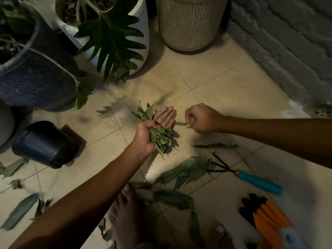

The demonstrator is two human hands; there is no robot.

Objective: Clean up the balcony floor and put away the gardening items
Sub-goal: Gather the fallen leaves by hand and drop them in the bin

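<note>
Left grip [150, 130] clutches leaf bundle [161, 137]; right grip [201, 119] pinches a half-hidden leaf [180, 123].

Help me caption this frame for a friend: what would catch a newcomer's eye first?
The left hand at centre grips a thick bunch of dry leaves, while the right hand beside it pinches one more leaf. Loose leaves litter the tiles below, near a teal-handled hand rake and orange-and-black gloves at lower right.
</note>
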